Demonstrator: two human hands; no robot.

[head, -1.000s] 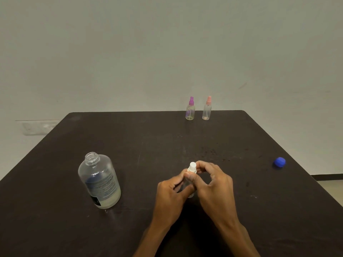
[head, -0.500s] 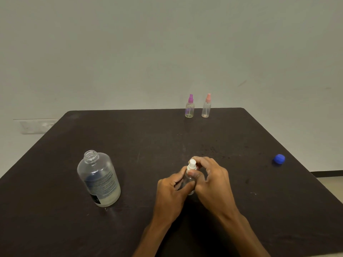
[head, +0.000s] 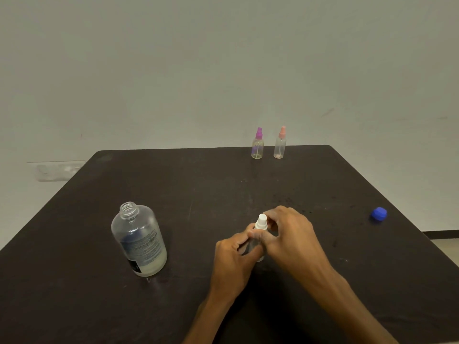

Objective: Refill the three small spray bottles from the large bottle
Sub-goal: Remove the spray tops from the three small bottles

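Observation:
A small clear spray bottle with a white spray top point(head: 261, 222) stands upright on the dark table point(head: 198, 184), near the middle front. My left hand point(head: 234, 254) grips its body, which is mostly hidden. My right hand point(head: 290, 234) pinches the white top with thumb and fingers. The large clear bottle point(head: 139, 240) stands uncapped at the left, with a little liquid at its bottom. Two more small spray bottles stand at the table's far edge: one with a purple top point(head: 257, 144), one with a pink top point(head: 280, 143).
A blue cap point(head: 379, 214) lies near the table's right edge. A plain wall rises behind the table, with a pale outlet strip point(head: 57, 170) at the left. Floor shows past the right edge.
My right hand's fingers have shifted around the white top, as in a twist. The bottle has stayed in place on the table. The view has tilted slightly.

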